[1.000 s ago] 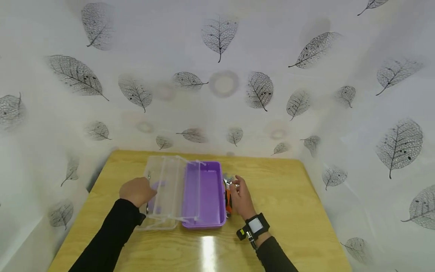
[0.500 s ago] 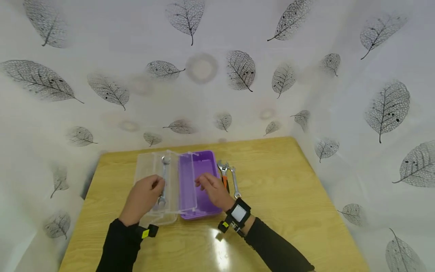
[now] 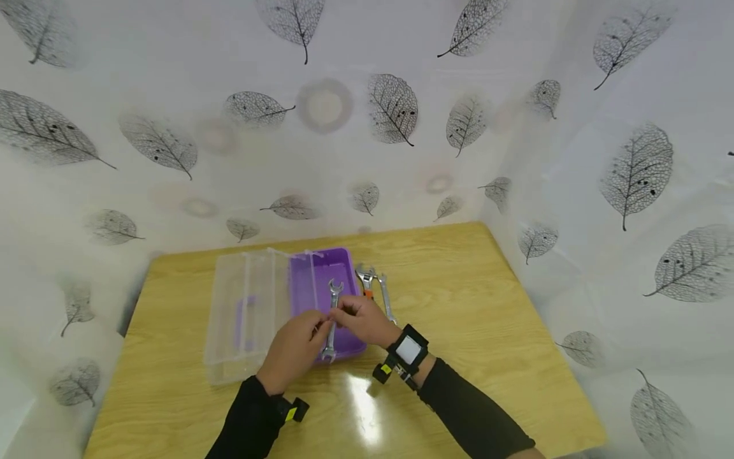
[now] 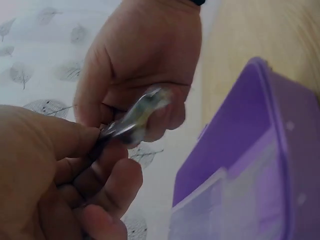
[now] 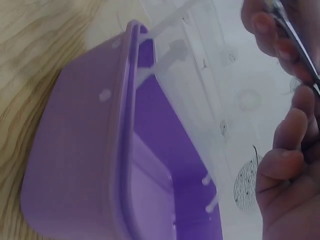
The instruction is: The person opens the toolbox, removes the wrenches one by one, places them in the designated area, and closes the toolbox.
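Observation:
A silver open-ended wrench (image 3: 335,294) is held above the purple box (image 3: 343,255), between both hands. My left hand (image 3: 295,347) pinches it near its middle, the thumb on top in the left wrist view. Opposite, the fingertips of my right hand (image 3: 367,319) pinch the same stretch of the handle. The wrench (image 4: 132,120) looks blurred in the left wrist view, and fingers cover part of its shaft. In the right wrist view, the right hand (image 5: 295,170) is at the lower right with curled fingers, below the wrench (image 5: 295,37).
The box's clear hinged lid (image 3: 229,306) lies swung open to the left, with a purple handle (image 3: 245,322). Right of the box rest an adjustable wrench (image 3: 365,275) with an orange grip and another wrench (image 3: 386,296) on the wooden table (image 3: 459,331). A leaf-patterned curtain hangs behind.
The wrench, over the lid half a second ago, has moved right with my left hand to above the box. My right hand, earlier beside the tools, now meets it there.

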